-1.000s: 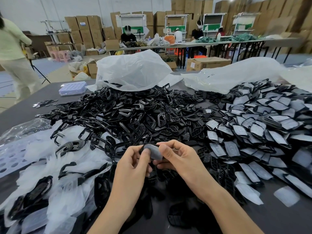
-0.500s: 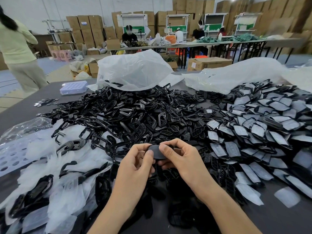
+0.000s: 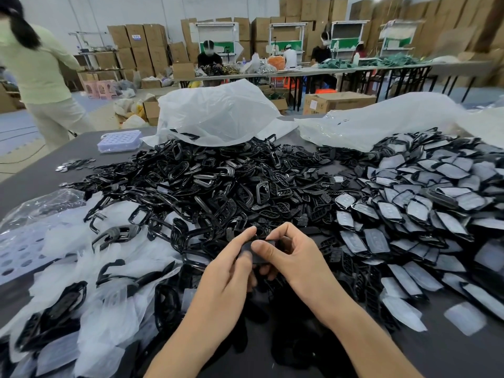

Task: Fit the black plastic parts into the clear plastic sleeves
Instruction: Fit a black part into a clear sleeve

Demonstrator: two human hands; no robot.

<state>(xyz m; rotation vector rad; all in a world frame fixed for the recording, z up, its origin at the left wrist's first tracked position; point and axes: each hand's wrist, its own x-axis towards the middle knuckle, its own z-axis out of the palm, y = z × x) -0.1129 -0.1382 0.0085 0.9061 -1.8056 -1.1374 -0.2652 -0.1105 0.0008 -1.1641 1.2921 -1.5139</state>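
Both hands meet just above the near edge of the table [image 3: 41,170] and pinch one black part [image 3: 260,262] between them. The left hand [image 3: 229,271] grips its left end with the forefinger stretched along the top. The right hand [image 3: 293,257] clamps the other end with the thumb on top and the forefinger hooked over the far edge. The part is small, flat and matt; whether a sleeve is already on it cannot be told.

Behind the hands lies a heap of bare parts [image 3: 218,186], glossy black loops and ribbed plates, too many to count. To the right is a pile of sleeved parts [image 3: 422,208], dull grey under film, overlapping like scales. To the left lie limp, cloudy empty sleeves [image 3: 103,317]. Two crumpled plastic bags [image 3: 218,113] sit at the back.
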